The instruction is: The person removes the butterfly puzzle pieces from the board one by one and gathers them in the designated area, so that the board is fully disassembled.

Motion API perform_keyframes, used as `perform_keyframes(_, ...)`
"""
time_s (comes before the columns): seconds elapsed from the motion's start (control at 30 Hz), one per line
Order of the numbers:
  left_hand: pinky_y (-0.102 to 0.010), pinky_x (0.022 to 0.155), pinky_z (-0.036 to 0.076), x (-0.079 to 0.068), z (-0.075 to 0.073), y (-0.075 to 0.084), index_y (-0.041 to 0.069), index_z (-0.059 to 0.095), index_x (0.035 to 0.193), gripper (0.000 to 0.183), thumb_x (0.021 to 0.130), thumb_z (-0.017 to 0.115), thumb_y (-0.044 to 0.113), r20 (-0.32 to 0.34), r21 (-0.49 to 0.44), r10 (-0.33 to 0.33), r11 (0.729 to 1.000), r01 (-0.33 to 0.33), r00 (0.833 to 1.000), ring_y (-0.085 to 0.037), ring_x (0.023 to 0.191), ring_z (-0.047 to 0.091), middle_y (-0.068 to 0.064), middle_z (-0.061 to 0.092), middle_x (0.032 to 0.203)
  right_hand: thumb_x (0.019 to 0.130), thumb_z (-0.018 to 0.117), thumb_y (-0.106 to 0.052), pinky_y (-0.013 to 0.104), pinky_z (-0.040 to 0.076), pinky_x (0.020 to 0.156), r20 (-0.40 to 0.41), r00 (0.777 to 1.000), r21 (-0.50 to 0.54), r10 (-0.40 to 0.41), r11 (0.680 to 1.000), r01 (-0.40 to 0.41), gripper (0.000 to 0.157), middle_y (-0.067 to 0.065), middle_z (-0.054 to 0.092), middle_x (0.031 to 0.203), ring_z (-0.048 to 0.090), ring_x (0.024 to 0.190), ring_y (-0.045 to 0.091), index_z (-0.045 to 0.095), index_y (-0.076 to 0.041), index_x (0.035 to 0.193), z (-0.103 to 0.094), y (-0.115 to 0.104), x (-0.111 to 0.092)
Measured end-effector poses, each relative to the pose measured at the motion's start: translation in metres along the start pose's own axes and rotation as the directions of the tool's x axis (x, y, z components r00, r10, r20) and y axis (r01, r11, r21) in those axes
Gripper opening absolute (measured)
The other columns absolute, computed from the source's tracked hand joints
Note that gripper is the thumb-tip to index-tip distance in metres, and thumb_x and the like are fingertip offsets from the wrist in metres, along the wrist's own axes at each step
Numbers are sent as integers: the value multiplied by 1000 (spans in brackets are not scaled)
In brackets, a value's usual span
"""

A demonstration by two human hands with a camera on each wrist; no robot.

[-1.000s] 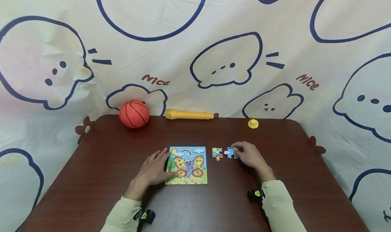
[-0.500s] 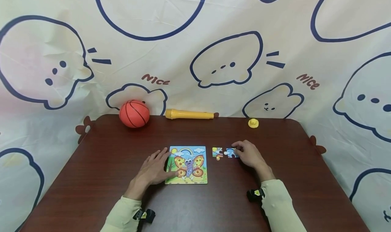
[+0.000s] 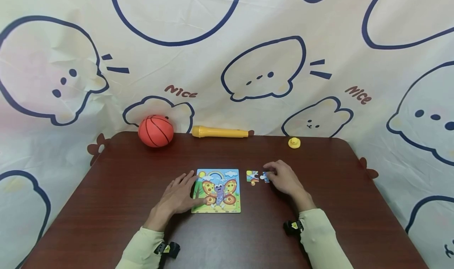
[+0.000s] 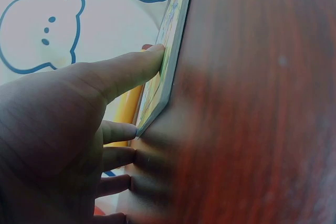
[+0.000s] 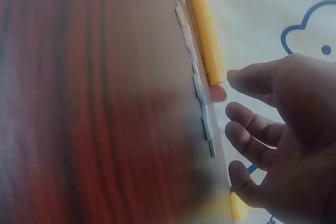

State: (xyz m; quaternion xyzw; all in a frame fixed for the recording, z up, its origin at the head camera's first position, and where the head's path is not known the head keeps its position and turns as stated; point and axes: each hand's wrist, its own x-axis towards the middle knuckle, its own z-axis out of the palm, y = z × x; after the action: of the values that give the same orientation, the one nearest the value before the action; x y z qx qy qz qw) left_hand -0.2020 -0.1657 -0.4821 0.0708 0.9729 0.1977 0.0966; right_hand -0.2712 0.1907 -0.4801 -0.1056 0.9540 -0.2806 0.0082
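Note:
My left hand (image 3: 179, 194) lies at the left side of a square butterfly puzzle (image 3: 220, 190), its fingers extended along the edge. In the left wrist view, the thumb of the left hand (image 4: 63, 114) rests on the puzzle's face. My right hand (image 3: 285, 178) hovers over a blue puzzle piece (image 3: 265, 177) and hides its right part. In the right wrist view, the right hand (image 5: 294, 129) has loosely bent fingers, apart from the flat piece (image 5: 202, 103). A second puzzle piece (image 3: 252, 176), with a sun corner, lies between puzzle and blue piece.
Along the back of the brown table (image 3: 227, 241) are a red toy basketball (image 3: 156, 131), a yellow toy microphone (image 3: 220, 132) and a small yellow duck (image 3: 294, 143). A patterned cloth (image 3: 198, 68) hangs behind the table.
My right hand has shifted left, covering more of the blue piece, and its fingers have come off it. The left hand has stayed in place on the puzzle.

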Motion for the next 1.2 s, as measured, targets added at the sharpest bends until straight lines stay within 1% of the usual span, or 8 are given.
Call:
perform_keyframes(0.23, -64, 115, 18, 1, -1, 1, 14, 38, 149, 95, 75, 71, 62, 5, 3, -5, 1000, 5, 1000, -40, 145, 22, -12, 26, 160, 93, 65, -21, 41, 51, 86, 45, 998, 2, -44, 999, 44, 23, 0, 60, 104, 56, 94, 17, 68, -21, 115, 7, -15, -3)
perform_keyframes(0.33, -64, 115, 18, 2, -1, 1, 14, 38, 149, 95, 74, 70, 63, 7, 8, -7, 1000, 7, 1000, -39, 145, 22, -12, 26, 160, 92, 66, -23, 40, 50, 85, 59, 997, 1, -45, 999, 45, 24, -2, 60, 103, 55, 93, 16, 68, -22, 115, 9, -21, -4)
perform_keyframes(0.43, -64, 115, 18, 3, -1, 1, 14, 38, 149, 95, 74, 70, 63, 7, 12, -7, 1000, 7, 1000, -39, 145, 23, -12, 26, 160, 91, 68, -23, 36, 50, 82, 71, 996, -21, -56, 998, 57, 24, -2, 60, 103, 54, 91, 15, 68, -23, 115, 12, -26, -4)
perform_keyframes(0.6, -64, 115, 18, 3, -1, 2, 14, 38, 149, 95, 74, 71, 62, 7, 2, 3, 1000, -3, 1000, -39, 145, 23, -12, 26, 160, 91, 67, -23, 33, 48, 77, 83, 991, -80, -102, 991, 109, 24, -4, 59, 99, 52, 88, 13, 69, -23, 115, 17, -32, -4)
perform_keyframes(0.77, -64, 115, 18, 2, 0, 1, 13, 38, 149, 95, 75, 71, 61, 8, 3, -3, 1000, 3, 1000, -39, 146, 22, -12, 26, 160, 91, 67, -24, 33, 45, 78, 88, 987, -114, -137, 983, 146, 23, -6, 58, 99, 50, 88, 12, 69, -25, 114, 23, -40, -1)
perform_keyframes(0.93, -64, 115, 18, 1, -1, 1, 14, 37, 149, 95, 75, 72, 61, 9, -1, -2, 1000, 2, 1000, -40, 146, 22, -12, 25, 160, 91, 67, -25, 36, 45, 82, 95, 983, -127, -159, 977, 170, 21, -6, 59, 101, 52, 91, 12, 70, -26, 112, 30, -51, 0)
perform_keyframes(1.13, -64, 115, 18, 1, -1, 0, 14, 37, 149, 96, 74, 71, 62, 9, 3, -6, 1000, 6, 1000, -39, 145, 22, -12, 26, 160, 93, 65, -27, 41, 46, 89, 133, 964, -152, -232, 956, 251, 23, -4, 60, 106, 55, 97, 13, 69, -25, 115, 41, -65, 1)
perform_keyframes(1.2, -64, 115, 18, 0, -1, 0, 14, 37, 149, 96, 74, 71, 62, 10, 2, -6, 1000, 6, 1000, -39, 145, 22, -12, 26, 160, 93, 64, -28, 41, 46, 88, 146, 957, -165, -252, 947, 275, 23, -4, 60, 107, 54, 98, 14, 69, -25, 115, 44, -69, 1)
